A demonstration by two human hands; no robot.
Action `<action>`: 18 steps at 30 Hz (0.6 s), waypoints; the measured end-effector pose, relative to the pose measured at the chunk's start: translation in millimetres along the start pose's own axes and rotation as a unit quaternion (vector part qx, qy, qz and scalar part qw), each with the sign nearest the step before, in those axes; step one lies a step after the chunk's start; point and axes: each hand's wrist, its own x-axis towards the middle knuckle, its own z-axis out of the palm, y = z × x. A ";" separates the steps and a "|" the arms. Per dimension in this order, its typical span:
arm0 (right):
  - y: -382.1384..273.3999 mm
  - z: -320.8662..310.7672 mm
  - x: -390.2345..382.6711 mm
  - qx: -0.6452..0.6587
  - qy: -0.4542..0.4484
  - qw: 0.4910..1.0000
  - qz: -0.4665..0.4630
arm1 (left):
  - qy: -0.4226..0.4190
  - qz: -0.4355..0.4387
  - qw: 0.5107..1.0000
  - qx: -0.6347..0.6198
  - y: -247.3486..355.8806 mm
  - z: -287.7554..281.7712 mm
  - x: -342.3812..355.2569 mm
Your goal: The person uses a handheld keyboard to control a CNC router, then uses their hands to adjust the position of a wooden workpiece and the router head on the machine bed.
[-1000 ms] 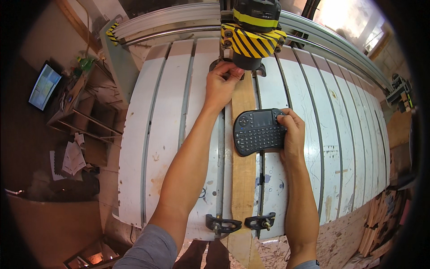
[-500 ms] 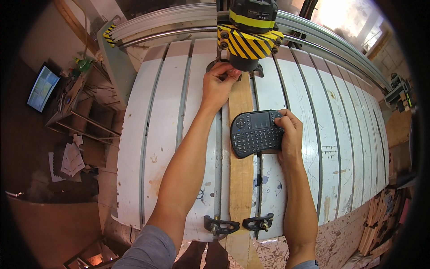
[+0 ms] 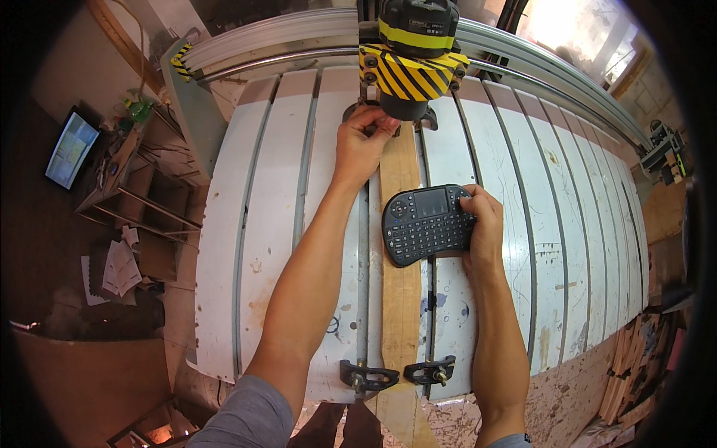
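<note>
In my right hand (image 3: 485,224) is a black mini wireless keyboard (image 3: 426,230) with a small touchpad, its thumb on the upper right corner. The keyboard hovers over a long wooden board (image 3: 401,306) on the slotted white machine bed (image 3: 272,187). My left hand (image 3: 361,149) reaches to the board's far end, fingers pinched together under the router spindle (image 3: 403,104). Whatever lies between those fingertips is hidden by the hand and the spindle. Above, the spindle sits in a yellow and black striped mount (image 3: 414,73).
Two black clamps, a left one (image 3: 368,375) and a right one (image 3: 431,370), flank the board's near end. Metal gantry rails (image 3: 276,60) cross the far side. A monitor (image 3: 72,149) and a cluttered desk stand left; wood pieces (image 3: 624,381) lie at lower right.
The view has shifted very slightly. My right hand has tilted the keyboard a little; my left hand keeps its pinch beneath the spindle.
</note>
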 end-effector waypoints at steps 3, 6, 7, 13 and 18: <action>2.6 -1.8 2.4 0.020 0.015 1.000 0.000 | -0.009 -0.006 1.000 0.002 -1.4 0.9 0.7; 6.7 -0.3 5.4 0.048 0.027 0.998 0.019 | -0.015 -0.008 1.000 0.006 -1.9 -1.2 -0.3; 5.5 0.3 4.8 0.038 0.029 0.999 0.022 | -0.008 0.001 1.000 0.001 -2.3 -0.1 0.1; 4.0 1.4 4.1 -0.003 0.034 0.999 0.015 | -0.001 0.004 1.000 -0.013 -3.1 1.0 0.3; 4.4 1.2 3.2 0.006 0.026 1.000 0.005 | 0.000 -0.001 1.000 -0.005 -0.5 1.5 -0.5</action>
